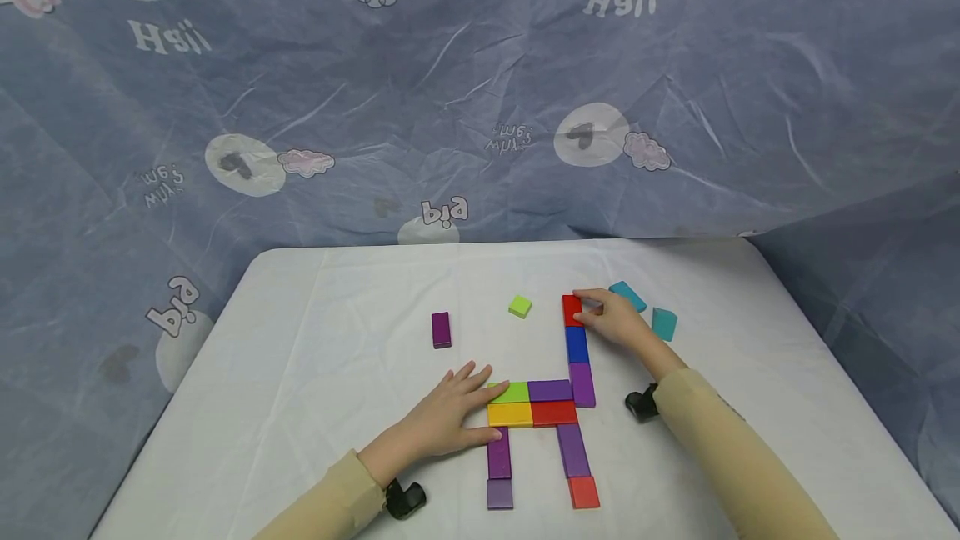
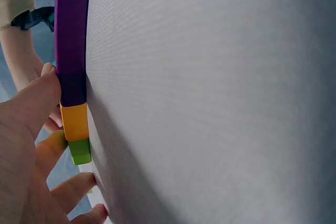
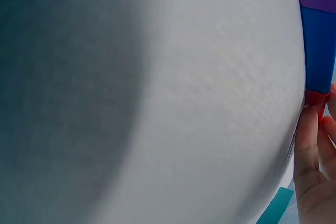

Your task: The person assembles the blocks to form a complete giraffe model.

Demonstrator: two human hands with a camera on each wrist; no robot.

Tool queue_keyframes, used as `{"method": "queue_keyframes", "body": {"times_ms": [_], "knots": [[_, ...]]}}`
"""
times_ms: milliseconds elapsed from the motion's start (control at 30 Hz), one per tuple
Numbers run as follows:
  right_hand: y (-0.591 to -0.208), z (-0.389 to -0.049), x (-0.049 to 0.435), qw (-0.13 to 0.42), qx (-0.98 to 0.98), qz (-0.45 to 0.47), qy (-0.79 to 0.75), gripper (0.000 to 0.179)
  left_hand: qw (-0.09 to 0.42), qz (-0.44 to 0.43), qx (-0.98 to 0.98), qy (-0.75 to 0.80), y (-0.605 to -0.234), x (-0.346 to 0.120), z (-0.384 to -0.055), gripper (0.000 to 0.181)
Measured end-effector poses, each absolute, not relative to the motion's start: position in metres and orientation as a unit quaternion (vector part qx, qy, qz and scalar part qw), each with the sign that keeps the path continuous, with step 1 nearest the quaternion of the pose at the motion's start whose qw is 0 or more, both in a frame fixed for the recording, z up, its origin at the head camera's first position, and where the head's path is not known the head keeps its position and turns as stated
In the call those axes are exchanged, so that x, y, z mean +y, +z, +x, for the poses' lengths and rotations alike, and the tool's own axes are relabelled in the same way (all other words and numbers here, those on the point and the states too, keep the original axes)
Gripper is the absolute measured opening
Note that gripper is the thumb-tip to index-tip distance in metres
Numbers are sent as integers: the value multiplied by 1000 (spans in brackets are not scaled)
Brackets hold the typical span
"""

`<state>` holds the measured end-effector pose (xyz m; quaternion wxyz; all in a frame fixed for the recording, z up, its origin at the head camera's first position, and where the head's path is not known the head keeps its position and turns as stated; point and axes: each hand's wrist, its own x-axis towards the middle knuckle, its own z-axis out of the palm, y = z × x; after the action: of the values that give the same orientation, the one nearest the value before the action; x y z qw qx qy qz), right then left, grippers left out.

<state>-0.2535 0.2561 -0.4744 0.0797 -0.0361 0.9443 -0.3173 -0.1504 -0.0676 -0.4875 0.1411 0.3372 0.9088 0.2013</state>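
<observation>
Coloured blocks lie joined in a flat figure on the white table. At its upper right a column runs from a red block (image 1: 570, 311) through a blue block (image 1: 577, 345) to a purple block (image 1: 582, 386). My right hand (image 1: 618, 323) pinches the red block between thumb and fingers; the right wrist view shows the fingertips around its end. With fingers spread, my left hand (image 1: 448, 413) rests at the figure's left side. One fingertip touches the green block (image 1: 516, 392) above the yellow block (image 1: 510, 415). The left thumb touches the dark purple block (image 1: 498, 455) below.
Loose pieces lie farther back: a dark purple block (image 1: 442, 330), a small green block (image 1: 520, 307), and teal blocks (image 1: 664, 324) beside the right hand. Two lower legs of the figure reach toward the near edge, the right one ending in a red block (image 1: 584, 492). A patterned cloth (image 1: 465, 107) hangs behind.
</observation>
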Motion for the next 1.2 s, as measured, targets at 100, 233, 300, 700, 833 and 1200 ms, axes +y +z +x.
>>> {"method": "queue_keyframes", "body": {"times_ms": [100, 233, 300, 700, 833, 1200], "knots": [[-475, -253, 257, 81, 945, -35, -316, 52, 142, 336, 909, 200, -487, -67, -150, 68], [-474, -252, 257, 82, 944, -31, -318, 52, 143, 334, 909, 202, -486, -67, -150, 68], [-475, -253, 257, 82, 944, -31, -318, 52, 143, 334, 909, 203, -486, -67, -150, 68], [-470, -251, 263, 22, 937, -10, -349, 44, 145, 335, 909, 202, -486, -67, -150, 67], [-460, -252, 271, -30, 933, 11, -360, 35, 141, 337, 909, 201, -486, -68, -150, 68], [-458, -255, 287, -41, 944, 69, -319, 40, 142, 340, 908, 201, -488, -68, -152, 67]]}}
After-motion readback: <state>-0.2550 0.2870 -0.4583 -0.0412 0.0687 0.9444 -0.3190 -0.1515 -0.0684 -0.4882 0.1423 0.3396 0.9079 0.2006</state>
